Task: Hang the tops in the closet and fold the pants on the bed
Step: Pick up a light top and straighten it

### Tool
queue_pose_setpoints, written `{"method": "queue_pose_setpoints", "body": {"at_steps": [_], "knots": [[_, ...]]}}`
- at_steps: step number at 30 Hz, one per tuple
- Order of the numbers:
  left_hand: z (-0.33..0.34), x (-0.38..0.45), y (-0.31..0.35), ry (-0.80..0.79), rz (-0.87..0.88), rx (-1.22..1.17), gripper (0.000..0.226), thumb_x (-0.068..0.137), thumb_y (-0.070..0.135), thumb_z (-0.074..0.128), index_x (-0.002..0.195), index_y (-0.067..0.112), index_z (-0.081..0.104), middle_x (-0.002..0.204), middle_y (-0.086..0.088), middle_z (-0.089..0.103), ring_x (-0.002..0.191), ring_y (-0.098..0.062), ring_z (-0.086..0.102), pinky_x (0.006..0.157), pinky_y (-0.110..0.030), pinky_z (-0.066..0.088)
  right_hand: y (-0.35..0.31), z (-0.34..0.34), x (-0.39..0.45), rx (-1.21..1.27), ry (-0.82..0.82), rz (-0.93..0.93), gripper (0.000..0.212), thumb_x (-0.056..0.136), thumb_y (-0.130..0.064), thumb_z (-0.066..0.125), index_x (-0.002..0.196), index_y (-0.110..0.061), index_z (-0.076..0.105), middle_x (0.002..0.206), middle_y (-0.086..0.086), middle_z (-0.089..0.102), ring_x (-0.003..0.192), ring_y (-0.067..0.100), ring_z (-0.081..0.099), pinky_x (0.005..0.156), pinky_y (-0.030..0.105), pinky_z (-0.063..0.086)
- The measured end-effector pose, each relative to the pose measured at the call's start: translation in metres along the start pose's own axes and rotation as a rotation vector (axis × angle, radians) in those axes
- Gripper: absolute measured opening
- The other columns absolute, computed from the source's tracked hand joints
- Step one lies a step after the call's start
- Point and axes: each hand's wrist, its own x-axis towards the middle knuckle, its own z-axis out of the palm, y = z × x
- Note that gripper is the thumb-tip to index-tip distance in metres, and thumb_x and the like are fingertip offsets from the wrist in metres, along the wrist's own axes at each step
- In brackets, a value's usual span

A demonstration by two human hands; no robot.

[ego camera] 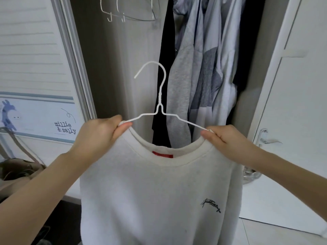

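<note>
Sweatshirt (pixel 155 191) on white hanger (pixel 160 103), held up before the closet clothes (pixel 203 68); left hand (pixel 99 137) and right hand (pixel 224 142) each pinch a shoulder

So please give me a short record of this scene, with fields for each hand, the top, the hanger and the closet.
left hand: grips collar and hanger arm
right hand: grips collar and other hanger arm
top: white sweatshirt, red neck label, on the hanger
hanger: white wire hanger, hook up, not yet hung
closet: hung clothes behind, empty hangers above
</note>
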Motion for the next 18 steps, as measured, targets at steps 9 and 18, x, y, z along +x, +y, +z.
{"method": "queue_pose_setpoints", "body": {"at_steps": [9, 18], "knots": [[-0.002, -0.003, -0.019, 0.047, -0.154, -0.182, 0.058, 0.094, 0.058, 0.038, 0.066, 0.011, 0.054, 0.047, -0.005, 0.049, 0.046, -0.029, 0.050, 0.047, -0.033, 0.040, -0.007, -0.019, 0.018, 0.218, -0.216, 0.041, 0.046, 0.089, -0.049, 0.040, 0.062, -0.014, 0.053, 0.059, -0.006, 0.049, 0.056, 0.004, 0.043, 0.058, 0.023, 0.038], [-0.008, 0.027, -0.010, 0.089, 0.113, -0.059, 0.074, 0.098, 0.063, 0.018, 0.059, 0.011, 0.052, 0.044, 0.000, 0.046, 0.038, -0.028, 0.050, 0.039, -0.026, 0.038, -0.044, -0.021, 0.030, 0.537, -0.198, 0.186, 0.053, 0.091, -0.048, 0.045, 0.046, -0.021, 0.041, 0.044, -0.005, 0.030, 0.040, 0.013, 0.029, 0.044, 0.018, 0.032]]}}
